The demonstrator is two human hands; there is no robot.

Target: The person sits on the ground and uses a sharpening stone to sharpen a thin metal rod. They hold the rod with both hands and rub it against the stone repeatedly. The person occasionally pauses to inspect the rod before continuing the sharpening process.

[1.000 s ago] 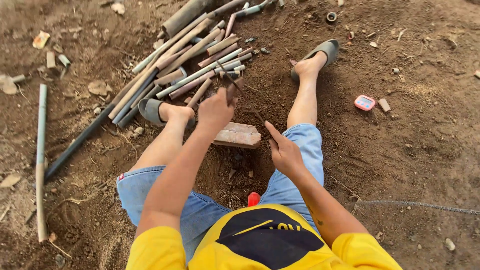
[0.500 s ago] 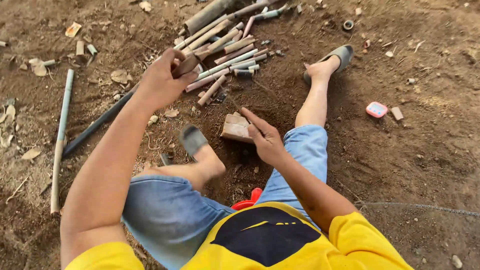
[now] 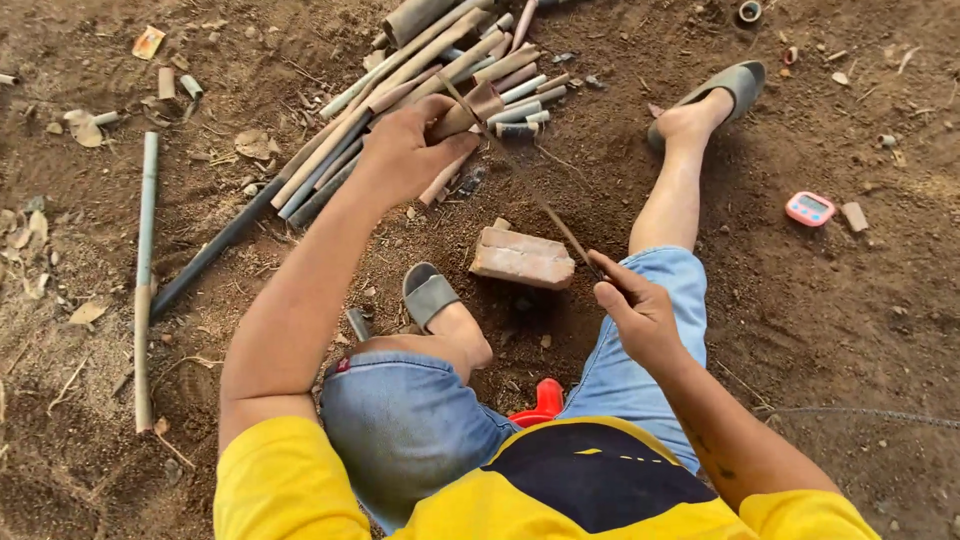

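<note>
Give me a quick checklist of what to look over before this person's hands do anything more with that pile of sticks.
1. Left hand has a firm hold on a stick at the pile: ok, fingers wrap it.
2. Right hand holds the thin blade: ok, gripped at its lower end.
3. Blade kept off the legs: cannot tell; it runs close past the right knee.
4. Brick lies flat between the legs, nothing on it: ok.
5. Feet covered: ok, a sandal on the left foot, another on the right.
6. Blade's upper end: cannot tell, too thin to follow.
</note>
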